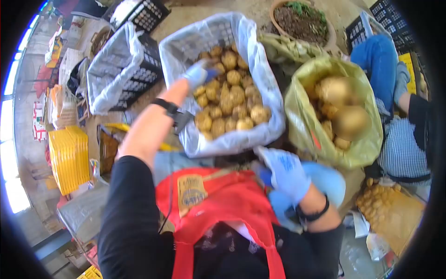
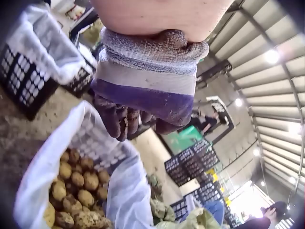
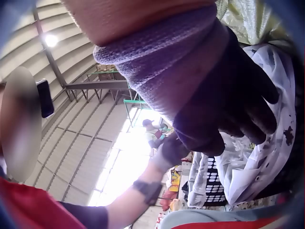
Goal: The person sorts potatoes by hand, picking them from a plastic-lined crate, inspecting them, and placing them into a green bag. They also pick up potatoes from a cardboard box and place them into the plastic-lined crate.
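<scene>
Potatoes (image 1: 227,93) fill a black plastic crate lined with a white bag (image 1: 274,102) in front of me. My left hand (image 1: 197,74), in a white and blue work glove, is blurred over the crate's left side. In the left wrist view its fingers (image 2: 112,119) hang loosely bent, and nothing shows between them. My right hand (image 1: 285,172), gloved the same way, is just in front of the crate's near right corner. Its fingers (image 3: 257,124) are spread and loosely bent in the right wrist view, with no object visible in them.
A yellow-green sack (image 1: 302,111) holding large potatoes stands right of the crate. Left of it is another lined crate (image 1: 139,74). Yellow stacked trays (image 1: 69,158) stand farther left. A pot of soil (image 1: 302,28) is behind. Another person in jeans (image 1: 376,65) is at the right.
</scene>
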{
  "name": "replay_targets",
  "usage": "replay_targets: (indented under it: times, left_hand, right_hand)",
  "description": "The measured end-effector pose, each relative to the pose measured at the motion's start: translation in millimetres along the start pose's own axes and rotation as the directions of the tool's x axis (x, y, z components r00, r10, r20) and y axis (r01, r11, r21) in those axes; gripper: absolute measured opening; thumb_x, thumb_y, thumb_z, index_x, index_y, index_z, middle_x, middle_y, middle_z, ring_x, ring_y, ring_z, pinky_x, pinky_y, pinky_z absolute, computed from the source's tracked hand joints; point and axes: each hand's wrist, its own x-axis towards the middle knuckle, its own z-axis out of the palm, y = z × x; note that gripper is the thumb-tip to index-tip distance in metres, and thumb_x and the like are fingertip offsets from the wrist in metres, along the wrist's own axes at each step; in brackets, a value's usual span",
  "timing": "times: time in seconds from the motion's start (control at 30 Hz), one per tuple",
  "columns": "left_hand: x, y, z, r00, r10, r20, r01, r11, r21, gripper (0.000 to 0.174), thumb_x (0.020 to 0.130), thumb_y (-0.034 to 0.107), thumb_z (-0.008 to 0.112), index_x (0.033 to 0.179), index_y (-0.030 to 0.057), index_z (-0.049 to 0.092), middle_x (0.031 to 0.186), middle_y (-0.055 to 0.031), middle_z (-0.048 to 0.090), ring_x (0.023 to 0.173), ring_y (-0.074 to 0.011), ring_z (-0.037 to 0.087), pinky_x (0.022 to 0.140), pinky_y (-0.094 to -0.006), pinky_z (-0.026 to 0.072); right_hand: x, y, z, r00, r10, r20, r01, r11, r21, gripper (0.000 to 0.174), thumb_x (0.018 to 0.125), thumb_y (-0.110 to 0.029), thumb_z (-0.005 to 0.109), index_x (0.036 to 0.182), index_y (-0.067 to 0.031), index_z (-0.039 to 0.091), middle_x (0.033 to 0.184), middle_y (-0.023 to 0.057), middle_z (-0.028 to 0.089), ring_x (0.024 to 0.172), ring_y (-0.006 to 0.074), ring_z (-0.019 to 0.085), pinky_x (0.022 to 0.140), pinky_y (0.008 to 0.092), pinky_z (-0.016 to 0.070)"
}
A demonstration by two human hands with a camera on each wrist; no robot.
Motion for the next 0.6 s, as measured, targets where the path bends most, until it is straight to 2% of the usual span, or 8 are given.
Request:
replay_targets:
  times: [0.03, 0.1, 0.13, 0.23, 0.3, 0.43, 0.5, 0.6]
  left_hand:
    - [61, -56, 29, 0.987, -0.085, 0.135, 0.090, 0.995, -0.030, 0.059, 0.088, 0.036, 0.069, 0.135, 0.0027, 0.053, 0.124, -0.0181, 0.063, 0.106, -0.0273, 0.062, 0.085, -0.0378, 0.0510]
    - [111, -59, 78, 0.991, -0.131, -0.022, 0.130, 0.924, 0.359, 0.079, 0.083, 0.044, 0.069, 0.144, 0.0030, 0.041, 0.137, -0.0245, 0.051, 0.128, -0.0357, 0.050, 0.105, -0.0396, 0.0435]
    - [124, -29, 84, 0.958, -0.287, -0.017, 0.264, 0.855, 0.446, 0.083, 0.083, 0.036, 0.067, 0.149, 0.0026, 0.029, 0.148, -0.0240, 0.039, 0.132, -0.0372, 0.046, 0.109, -0.0424, 0.0408]
    - [156, -30, 116, 0.950, -0.308, -0.043, 0.260, 0.713, 0.651, 0.081, 0.082, 0.024, 0.063, 0.153, 0.0136, 0.024, 0.160, -0.0152, 0.020, 0.131, -0.0399, 0.046, 0.106, -0.0475, 0.0426]
    - [173, -35, 115, 0.944, -0.325, -0.058, 0.295, 0.751, 0.591, 0.080, 0.082, 0.023, 0.064, 0.152, 0.0160, 0.026, 0.160, -0.0132, 0.019, 0.130, -0.0397, 0.048, 0.104, -0.0476, 0.0439]
    - [164, -41, 100, 0.962, -0.274, -0.009, 0.231, 0.790, 0.568, 0.078, 0.081, 0.024, 0.066, 0.149, 0.0158, 0.030, 0.160, -0.0146, 0.018, 0.127, -0.0399, 0.050, 0.102, -0.0473, 0.0458]
    - [148, -36, 92, 0.970, -0.245, -0.006, 0.222, 0.868, 0.445, 0.076, 0.080, 0.030, 0.069, 0.145, 0.0111, 0.035, 0.148, -0.0187, 0.039, 0.123, -0.0380, 0.054, 0.100, -0.0477, 0.0463]
    - [143, -97, 94, 0.960, -0.266, 0.090, 0.260, 0.963, 0.069, 0.070, 0.081, 0.034, 0.071, 0.138, 0.0056, 0.043, 0.125, -0.0173, 0.062, 0.119, -0.0325, 0.059, 0.095, -0.0472, 0.0491]
  right_hand:
    - [-3, 6, -4, 0.997, 0.036, 0.068, -0.033, 0.999, -0.040, 0.048, 0.084, -0.023, 0.065, 0.128, -0.0050, 0.057, 0.108, 0.0122, 0.064, 0.095, 0.0292, 0.060, 0.082, 0.0415, 0.0483]
    - [3, 15, -19, 0.975, 0.082, 0.207, -0.072, 0.996, -0.054, 0.061, 0.079, -0.014, 0.059, 0.138, -0.0019, 0.048, 0.117, 0.0158, 0.059, 0.102, 0.0324, 0.057, 0.092, 0.0447, 0.0439]
    - [10, 18, -22, 0.982, 0.082, 0.172, -0.077, 0.996, -0.035, 0.056, 0.081, -0.017, 0.061, 0.133, -0.0015, 0.051, 0.112, 0.0153, 0.062, 0.098, 0.0312, 0.059, 0.088, 0.0438, 0.0455]
    - [24, 25, -31, 0.952, 0.185, 0.245, -0.194, 0.981, 0.009, 0.049, 0.085, -0.030, 0.067, 0.124, -0.0018, 0.058, 0.108, 0.0147, 0.067, 0.095, 0.0305, 0.064, 0.086, 0.0413, 0.0496]
    - [21, 30, -40, 0.898, 0.277, 0.341, -0.320, 0.944, 0.075, 0.052, 0.088, -0.021, 0.057, 0.137, -0.0035, 0.050, 0.123, 0.0184, 0.061, 0.110, 0.0341, 0.058, 0.096, 0.0431, 0.0453]
    - [21, 32, -36, 0.929, 0.248, 0.276, -0.275, 0.959, 0.064, 0.044, 0.091, -0.019, 0.056, 0.131, -0.0013, 0.055, 0.117, 0.0201, 0.064, 0.106, 0.0352, 0.060, 0.093, 0.0430, 0.0473]
    - [17, 29, -36, 0.909, 0.271, 0.316, -0.294, 0.955, 0.028, 0.046, 0.086, -0.012, 0.053, 0.131, -0.0016, 0.055, 0.121, 0.0191, 0.062, 0.110, 0.0336, 0.059, 0.097, 0.0417, 0.0453]
    - [17, 22, -28, 0.978, 0.142, 0.152, -0.140, 0.990, -0.020, 0.046, 0.086, -0.030, 0.066, 0.122, -0.0015, 0.059, 0.103, 0.0156, 0.067, 0.091, 0.0322, 0.064, 0.082, 0.0423, 0.0506]
